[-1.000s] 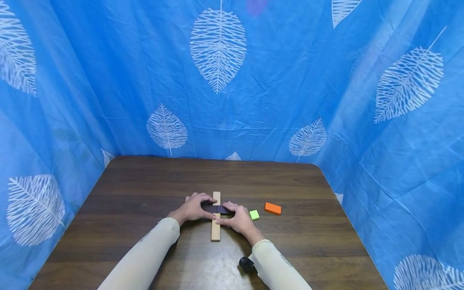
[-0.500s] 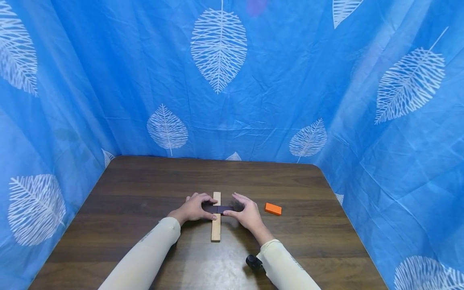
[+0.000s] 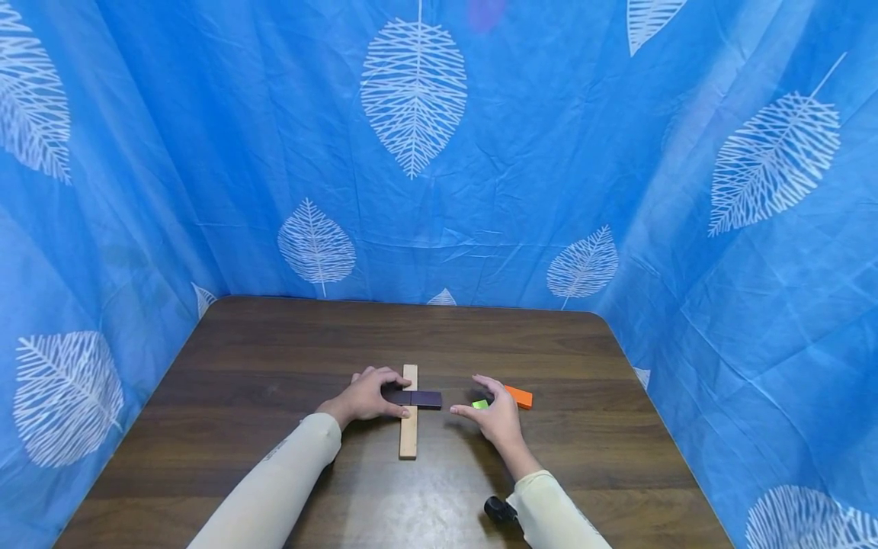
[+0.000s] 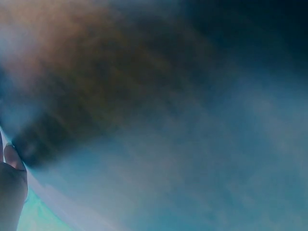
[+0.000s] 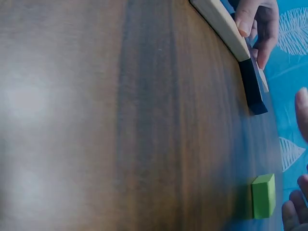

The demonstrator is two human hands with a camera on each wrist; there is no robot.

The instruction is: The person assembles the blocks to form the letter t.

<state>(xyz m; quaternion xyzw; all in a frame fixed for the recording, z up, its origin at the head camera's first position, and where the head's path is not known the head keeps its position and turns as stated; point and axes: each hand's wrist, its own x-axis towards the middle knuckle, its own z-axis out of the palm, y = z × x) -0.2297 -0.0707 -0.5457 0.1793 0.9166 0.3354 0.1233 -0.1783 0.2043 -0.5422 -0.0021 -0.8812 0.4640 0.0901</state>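
Note:
My left hand (image 3: 365, 393) curves around the left dark purple block (image 3: 398, 397), thumb and fingertips at the two pale wooden strips (image 3: 408, 438) on either side. A second dark purple block (image 3: 427, 399) sticks out to the right, so the pieces form a cross on the table. Over the lime green block (image 3: 479, 405) hovers my right hand (image 3: 502, 418), thumb and fingers spread with nothing between them. In the right wrist view the green block (image 5: 263, 197) stands apart from the cross, close to my fingers (image 5: 299, 207). Blur fills most of the left wrist view.
An orange block (image 3: 521, 396) lies just beyond my right hand, partly covered by it. The brown wooden table (image 3: 274, 335) has its far edge against a blue curtain (image 3: 507, 191) with white leaf prints.
My right hand has let go of the right dark purple block and moved right, to over the green block. My left hand has stayed in place.

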